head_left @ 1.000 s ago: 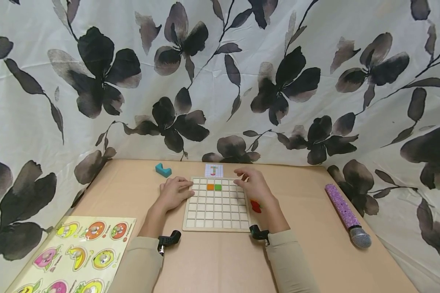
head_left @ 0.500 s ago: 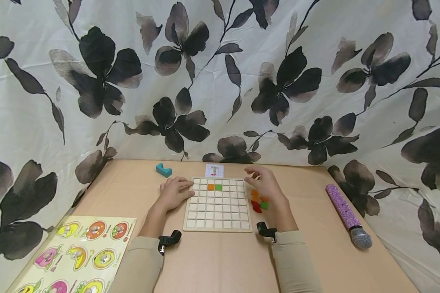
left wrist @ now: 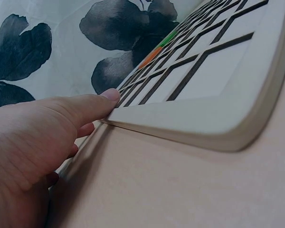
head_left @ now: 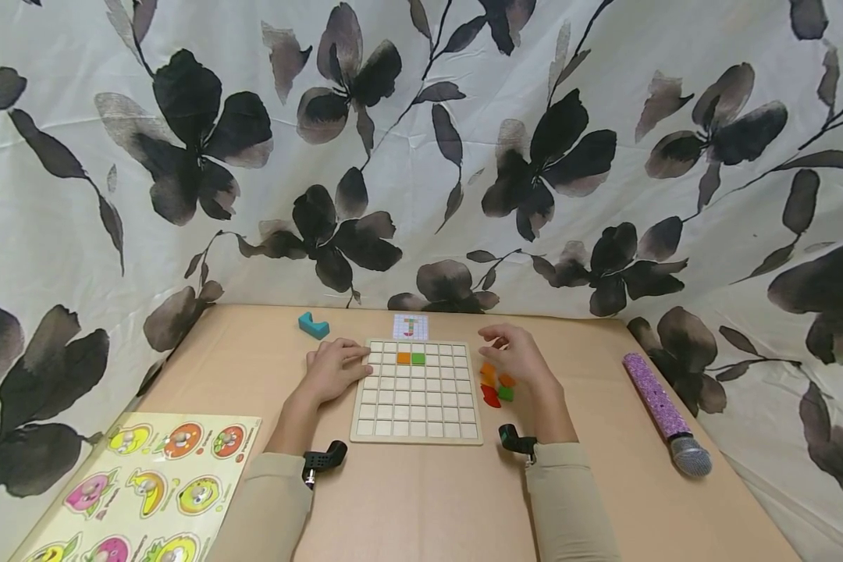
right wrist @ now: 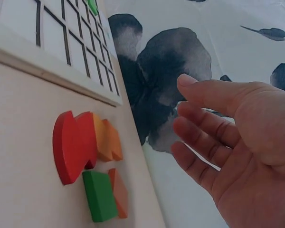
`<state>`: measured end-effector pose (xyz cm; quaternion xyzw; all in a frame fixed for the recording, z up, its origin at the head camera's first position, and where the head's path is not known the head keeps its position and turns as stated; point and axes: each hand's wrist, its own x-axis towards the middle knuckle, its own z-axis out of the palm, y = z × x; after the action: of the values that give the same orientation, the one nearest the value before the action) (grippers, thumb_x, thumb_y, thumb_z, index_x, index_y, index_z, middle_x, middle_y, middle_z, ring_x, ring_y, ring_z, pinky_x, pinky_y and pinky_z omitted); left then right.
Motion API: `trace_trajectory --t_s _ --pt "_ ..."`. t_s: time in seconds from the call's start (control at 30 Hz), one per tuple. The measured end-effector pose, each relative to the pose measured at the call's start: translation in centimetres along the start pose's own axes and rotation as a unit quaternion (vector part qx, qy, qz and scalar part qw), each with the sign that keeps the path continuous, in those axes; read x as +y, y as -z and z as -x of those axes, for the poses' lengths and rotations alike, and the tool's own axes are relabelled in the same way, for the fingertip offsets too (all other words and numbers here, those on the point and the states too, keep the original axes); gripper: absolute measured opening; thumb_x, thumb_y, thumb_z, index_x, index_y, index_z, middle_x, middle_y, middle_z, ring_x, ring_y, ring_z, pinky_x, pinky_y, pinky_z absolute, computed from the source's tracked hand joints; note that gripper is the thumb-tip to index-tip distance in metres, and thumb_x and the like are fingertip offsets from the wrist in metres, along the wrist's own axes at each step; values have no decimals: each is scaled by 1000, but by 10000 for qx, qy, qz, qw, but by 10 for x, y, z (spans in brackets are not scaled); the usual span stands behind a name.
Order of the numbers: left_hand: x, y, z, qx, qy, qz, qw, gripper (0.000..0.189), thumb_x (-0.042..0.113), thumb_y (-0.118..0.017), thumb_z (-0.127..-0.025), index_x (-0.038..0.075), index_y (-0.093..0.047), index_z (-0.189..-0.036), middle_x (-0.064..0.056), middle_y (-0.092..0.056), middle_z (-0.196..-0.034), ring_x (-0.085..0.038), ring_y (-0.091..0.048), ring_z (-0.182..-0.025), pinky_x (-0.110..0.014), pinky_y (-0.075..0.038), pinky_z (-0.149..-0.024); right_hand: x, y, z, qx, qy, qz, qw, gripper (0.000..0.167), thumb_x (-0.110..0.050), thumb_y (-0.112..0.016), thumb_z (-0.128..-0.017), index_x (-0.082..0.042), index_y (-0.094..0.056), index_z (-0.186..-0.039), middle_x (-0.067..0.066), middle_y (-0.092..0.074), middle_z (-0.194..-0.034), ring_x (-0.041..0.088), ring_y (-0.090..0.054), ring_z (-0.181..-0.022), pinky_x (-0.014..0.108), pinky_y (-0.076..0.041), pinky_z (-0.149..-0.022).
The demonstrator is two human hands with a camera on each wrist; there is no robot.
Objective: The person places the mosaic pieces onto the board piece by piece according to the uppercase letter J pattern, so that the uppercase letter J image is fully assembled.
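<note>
Though apart, hands (head_left: 332, 372) (head_left: 517, 357) with fingers (right wrist: 209, 122) inward

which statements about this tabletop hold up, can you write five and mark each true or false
1. The left grip touches the grid board. True.
2. The right grip holds a piece. False: it holds nothing.
3. An orange square and a green square sit side by side on the grid board. True.
4. The microphone lies left of the grid board. False: it lies to the right.
5. The teal block sits on the grid board. False: it lies on the table.
</note>
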<state>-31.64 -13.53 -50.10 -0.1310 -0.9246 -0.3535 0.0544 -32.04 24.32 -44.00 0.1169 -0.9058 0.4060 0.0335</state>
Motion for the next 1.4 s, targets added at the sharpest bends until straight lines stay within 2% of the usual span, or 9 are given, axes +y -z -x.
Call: trace_trajectory --t_s 0.17,0.4,0.7,0.93,1.07,1.4 --pt "-1 -1 -1 10 -8 -38 10000 45 36 -74 -97 16 -71 -136 -10 -61 -141 -33 -46 -127 -54 -24 -96 7 -1 1 -115 -217 -51 9997 34 -13 -73 -97 -10 -70 -131 19 -67 -130 31 -60 -106 31 -56 -77" --pt "0 -2 0 9 39 -1 10000 45 36 -75 -96 16 -71 -136 -9 -62 -142 -32 -46 -128 -53 -24 -98 15 -2 1 -292 -203 10 9994 36 -11 -72 -98 -2 -69 -132 21 -68 -124 30 -60 -103 30 -54 -75" --pt "1 -2 2 20 26 -38 10000 45 36 -75 -96 16 -71 -136 -9 -62 -142 -31 -46 -127 -53 -25 -96 25 -7 1 -501 -526 164 9972 32 -9 -74 -96 -4 -73 -127 13 -69 -111 28 -59 -100 32 -52 -85" --pt "3 -2 3 49 -4 -34 10000 44 35 -75 -96 16 -71 -136 -9 -62 -141 -32 -46 -127 -53 -24 -96 34 -9 1 -603 -437 267 9969 30 -10 -76 -95 -3 -74 -124 12 -70 -106 26 -61 -95 28 -54 -82" --pt "2 -3 3 39 23 -67 10000 44 37 -74 -97 17 -71 -136 -9 -62 -142 -32 -46 -128 -54 -24 -97 38 -10 0 -619 -350 346 9969 28 -9 -75 -95 -2 -75 -122 12 -72 -106 25 -62 -94 30 -55 -83" --pt "0 -4 2 40 22 -80 10000 45 37 -75 -96 18 -71 -136 -9 -61 -142 -32 -46 -127 -54 -24 -97 39 -13 -1 -701 -535 274 9957 21 -7 -73 -96 -2 -77 -116 12 -73 -106 24 -63 -93 34 -57 -87"
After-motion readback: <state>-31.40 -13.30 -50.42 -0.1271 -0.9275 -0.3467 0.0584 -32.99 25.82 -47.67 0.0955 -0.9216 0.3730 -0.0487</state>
